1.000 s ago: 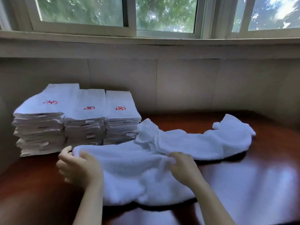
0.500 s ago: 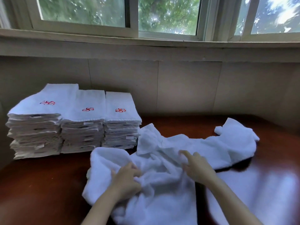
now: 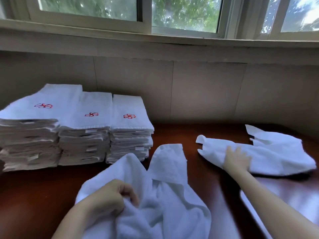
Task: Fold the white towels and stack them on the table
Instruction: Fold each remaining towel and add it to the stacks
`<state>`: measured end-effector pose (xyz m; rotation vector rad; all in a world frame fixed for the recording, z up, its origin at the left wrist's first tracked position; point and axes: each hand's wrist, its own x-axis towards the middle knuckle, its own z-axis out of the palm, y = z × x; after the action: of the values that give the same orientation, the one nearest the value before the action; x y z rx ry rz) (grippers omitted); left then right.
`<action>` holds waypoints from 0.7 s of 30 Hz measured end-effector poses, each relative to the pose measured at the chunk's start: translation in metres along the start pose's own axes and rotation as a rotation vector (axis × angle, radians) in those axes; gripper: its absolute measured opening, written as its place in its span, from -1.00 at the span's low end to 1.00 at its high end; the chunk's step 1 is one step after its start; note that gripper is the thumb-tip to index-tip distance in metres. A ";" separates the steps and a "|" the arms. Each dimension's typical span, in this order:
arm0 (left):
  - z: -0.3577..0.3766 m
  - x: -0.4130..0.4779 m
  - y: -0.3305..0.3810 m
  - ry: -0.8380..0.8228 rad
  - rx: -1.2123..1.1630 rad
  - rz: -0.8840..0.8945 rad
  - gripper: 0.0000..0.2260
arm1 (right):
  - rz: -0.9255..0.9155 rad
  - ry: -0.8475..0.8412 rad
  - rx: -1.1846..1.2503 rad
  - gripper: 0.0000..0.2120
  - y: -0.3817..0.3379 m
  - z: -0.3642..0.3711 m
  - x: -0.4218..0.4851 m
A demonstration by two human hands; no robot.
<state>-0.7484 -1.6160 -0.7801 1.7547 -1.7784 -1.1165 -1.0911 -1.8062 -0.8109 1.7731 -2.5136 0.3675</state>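
Left hand: my left hand [image 3: 110,199] is clenched on a bunch of the near towel [image 3: 169,190], fingers curled into the cloth.
Right hand: my right hand [image 3: 236,160] lies flat on the far towel [image 3: 279,152], fingers straight and spread, pressing its left part down and grasping nothing.
Near towel: white and crumpled, it lies under my left fingers and to their right. One flap reaches away from them toward the stacks, and the rest runs off the bottom of the view.
Far towel: white and rumpled, it lies on the table under, beyond and to the right of my right fingers. Bare wood separates it from the near towel.
Stacks: three stacks [image 3: 77,135] of folded white towels stand side by side, touching, ahead and to the left of my left fingers. Each top towel bears a red emblem.
Table: the table [image 3: 34,195] is dark reddish-brown glossy wood, with a pale glare of window light beside my right forearm.
Wall: a pale panelled wall [image 3: 207,92] with vertical seams rises behind the table, well beyond both sets of fingers.
Window: a window [image 3: 186,14] with pale frames sits above a sill [image 3: 155,40], with green leaves outside and bright sky at the right.
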 end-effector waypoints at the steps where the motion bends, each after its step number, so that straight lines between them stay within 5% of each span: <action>1: -0.003 0.005 -0.004 0.083 -0.072 0.007 -0.61 | -0.192 0.087 0.096 -0.59 -0.018 0.002 -0.018; 3: -0.008 0.013 -0.013 0.380 -0.114 -0.004 -0.51 | -0.457 0.038 0.497 -0.55 -0.055 -0.001 -0.057; 5: -0.011 0.013 -0.025 0.704 0.065 -0.178 -0.41 | -0.605 -0.190 0.665 -0.37 -0.087 -0.009 -0.092; 7: -0.012 0.006 -0.036 0.736 0.203 -0.436 -0.25 | -0.716 -0.346 0.427 -0.28 -0.105 -0.010 -0.114; 9: -0.013 0.000 -0.047 0.642 0.111 -0.521 -0.36 | -0.767 -0.253 0.132 -0.50 -0.107 -0.009 -0.126; 12: -0.016 -0.012 -0.047 0.827 0.048 -0.410 -0.84 | -0.664 0.044 -0.006 -0.67 -0.090 -0.020 -0.128; 14: -0.024 -0.025 -0.041 1.206 -0.022 -0.295 -0.79 | -0.477 0.233 -0.010 -0.68 -0.058 -0.040 -0.114; 16: -0.036 -0.038 -0.037 1.496 -0.091 -0.178 -0.76 | -0.253 0.219 0.011 -0.79 -0.011 -0.064 -0.091; 18: -0.044 -0.044 -0.042 1.529 -0.048 -0.181 -0.76 | -0.139 -0.067 -0.233 -0.92 0.027 -0.091 -0.081; 21: -0.038 -0.037 -0.054 1.219 0.216 -0.439 -0.56 | -0.085 -0.455 -0.623 -0.87 0.042 -0.114 -0.089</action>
<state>-0.6801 -1.5842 -0.7888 2.2362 -0.7735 0.1587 -1.1109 -1.6863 -0.7219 1.8097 -2.3838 -0.8203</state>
